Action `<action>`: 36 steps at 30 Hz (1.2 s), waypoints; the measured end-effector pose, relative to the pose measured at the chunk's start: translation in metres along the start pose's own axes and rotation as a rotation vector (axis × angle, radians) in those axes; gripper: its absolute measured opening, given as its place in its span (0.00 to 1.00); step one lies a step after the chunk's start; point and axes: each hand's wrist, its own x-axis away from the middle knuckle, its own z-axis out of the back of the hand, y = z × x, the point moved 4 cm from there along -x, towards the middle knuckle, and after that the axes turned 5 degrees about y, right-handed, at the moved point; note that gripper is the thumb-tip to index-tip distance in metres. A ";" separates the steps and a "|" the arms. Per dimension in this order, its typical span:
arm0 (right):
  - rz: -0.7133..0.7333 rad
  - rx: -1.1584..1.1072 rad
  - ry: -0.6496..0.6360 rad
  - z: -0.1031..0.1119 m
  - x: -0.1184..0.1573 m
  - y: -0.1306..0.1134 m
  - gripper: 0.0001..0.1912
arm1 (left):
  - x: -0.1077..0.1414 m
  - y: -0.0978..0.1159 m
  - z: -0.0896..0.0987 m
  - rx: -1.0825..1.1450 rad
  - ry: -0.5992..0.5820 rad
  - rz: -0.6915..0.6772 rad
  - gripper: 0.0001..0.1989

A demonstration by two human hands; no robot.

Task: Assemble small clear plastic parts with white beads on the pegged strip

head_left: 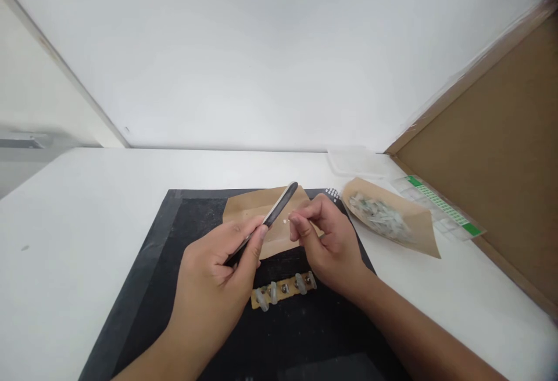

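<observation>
My left hand (222, 270) is closed around a nail file (281, 205), dark on its face and pale along its edge. The file slants up to the right over a sheet of brown paper (246, 206). Close to the file's upper half, my right hand (329, 238) is pinched; whatever is between thumb and finger is too small to make out. A small white bit (285, 221) shows between the hands, near the right fingertips. Below the hands, a yellowish strip (285, 289) with shiny round metal spots carries several translucent nail tips (300, 284), set crosswise.
A black mat (143, 288) lies under the work on a white table (52, 241). To the right, a brown paper tray (422, 232) holds a heap of clear nail tips (379, 215). Behind it are a green-marked plastic sheet (444, 206), a clear lid (357, 161) and a cardboard wall (488, 136).
</observation>
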 end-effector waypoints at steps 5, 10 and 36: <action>-0.308 -0.424 -0.049 -0.006 0.003 0.009 0.15 | -0.001 -0.003 -0.002 -0.018 -0.037 0.045 0.12; -0.408 -0.604 -0.093 -0.010 0.003 0.015 0.19 | -0.001 -0.010 -0.004 -0.020 -0.029 0.052 0.14; -0.562 -0.534 -0.271 -0.016 0.012 0.010 0.21 | -0.006 -0.005 -0.005 0.259 -0.166 -0.008 0.08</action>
